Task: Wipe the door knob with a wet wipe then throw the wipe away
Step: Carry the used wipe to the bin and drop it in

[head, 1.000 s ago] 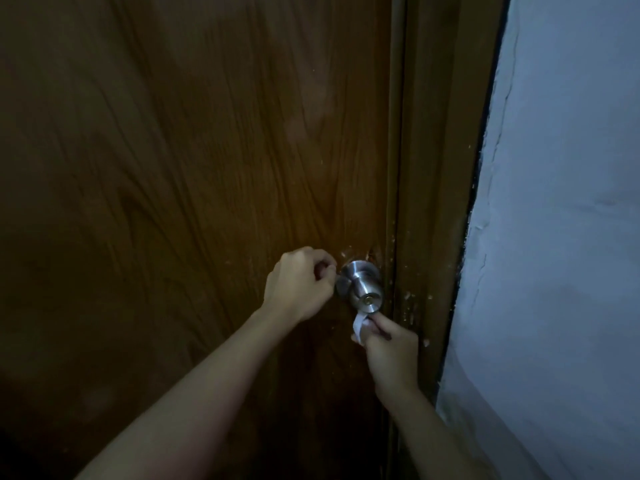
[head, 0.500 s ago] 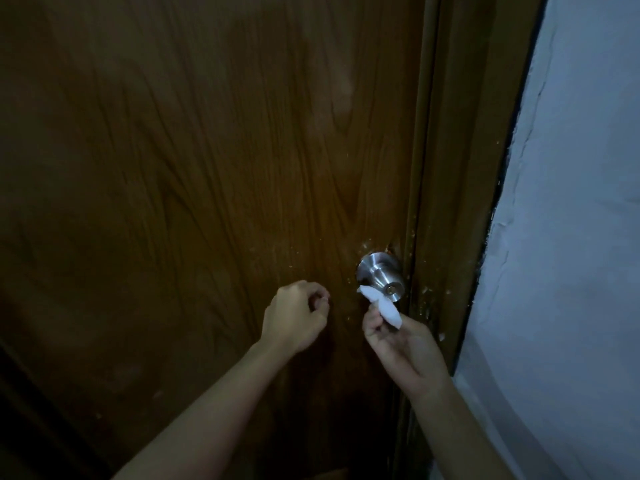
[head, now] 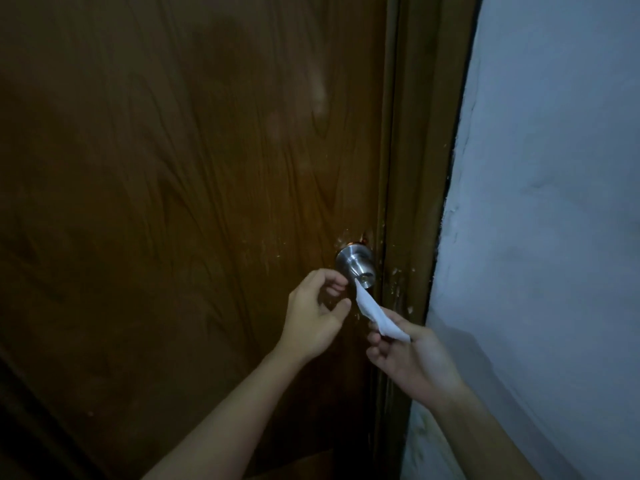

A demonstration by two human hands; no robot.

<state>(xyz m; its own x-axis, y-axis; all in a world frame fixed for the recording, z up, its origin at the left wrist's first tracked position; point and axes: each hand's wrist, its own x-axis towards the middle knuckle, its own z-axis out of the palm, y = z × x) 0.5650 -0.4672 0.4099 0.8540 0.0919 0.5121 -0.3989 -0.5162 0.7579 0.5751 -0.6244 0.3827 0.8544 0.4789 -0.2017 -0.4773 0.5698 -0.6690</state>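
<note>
A round silver door knob (head: pixel 356 266) sits near the right edge of a dark brown wooden door (head: pixel 194 188). My right hand (head: pixel 412 358) is below and right of the knob, palm up, pinching a white wet wipe (head: pixel 375 315). The wipe is stretched into a strip, and its upper tip reaches the knob's lower front. My left hand (head: pixel 315 315) hovers just left of the knob with fingers curled and apart, holding nothing; its fingertips are close to the knob's base.
A brown door frame (head: pixel 415 188) runs down right of the knob, with pale paint specks near the latch. A rough pale wall (head: pixel 554 237) fills the right side. The scene is dim. No bin is in view.
My left hand has let go of the knob, dropped away, then come back beside it and opened. My right hand has drawn back, pulling the wipe out longer.
</note>
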